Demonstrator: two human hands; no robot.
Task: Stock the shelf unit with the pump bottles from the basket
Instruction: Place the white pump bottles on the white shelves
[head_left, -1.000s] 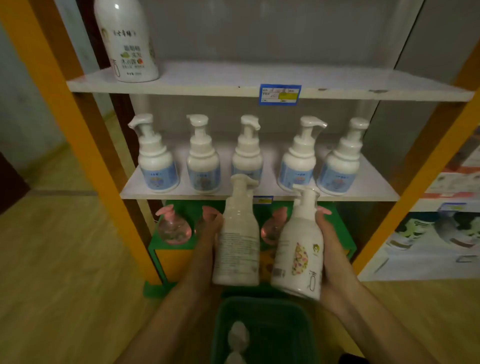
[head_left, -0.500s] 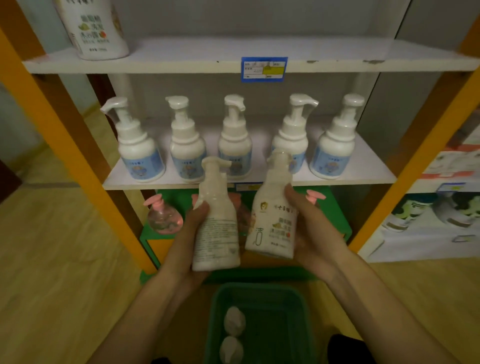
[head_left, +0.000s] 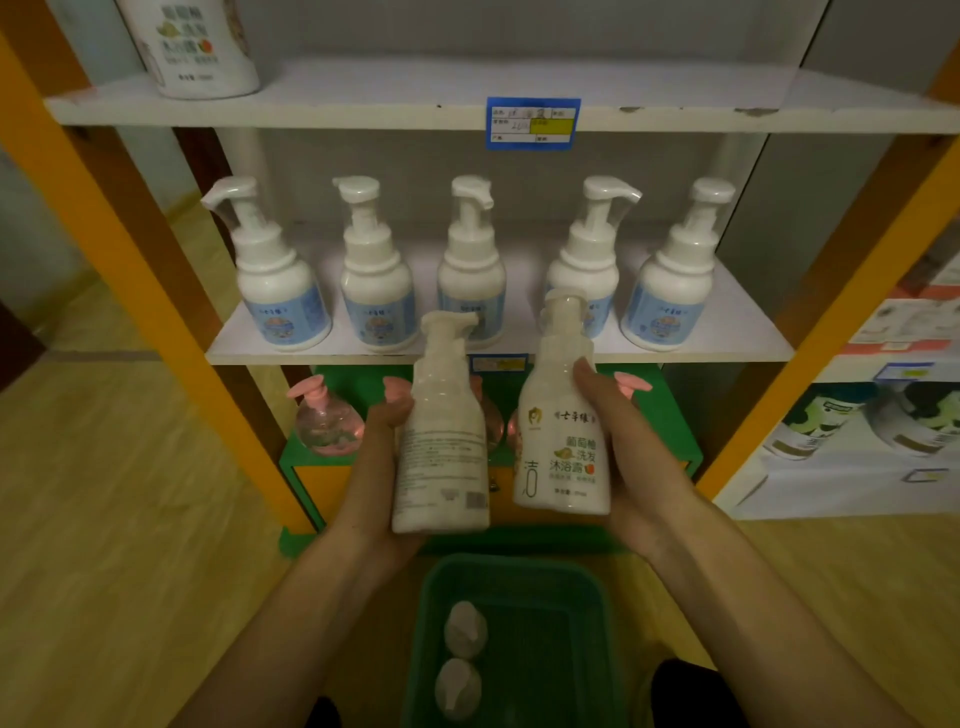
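Left hand (head_left: 382, 457), right hand (head_left: 631, 441) seemingly clasped

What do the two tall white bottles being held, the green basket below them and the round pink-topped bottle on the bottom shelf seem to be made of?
Tall white bottles: probably opaque plastic, smooth with a soft sheen and printed labels. Green basket: likely moulded plastic, uniform colour, thin rim. Pink-topped bottle: clear, glossy highlights; plastic or glass, I cannot tell.

Dim light. A wooden floor (head_left: 104, 519) runs left of the orange post (head_left: 130, 270); a grey wall (head_left: 519, 31) stands behind it.
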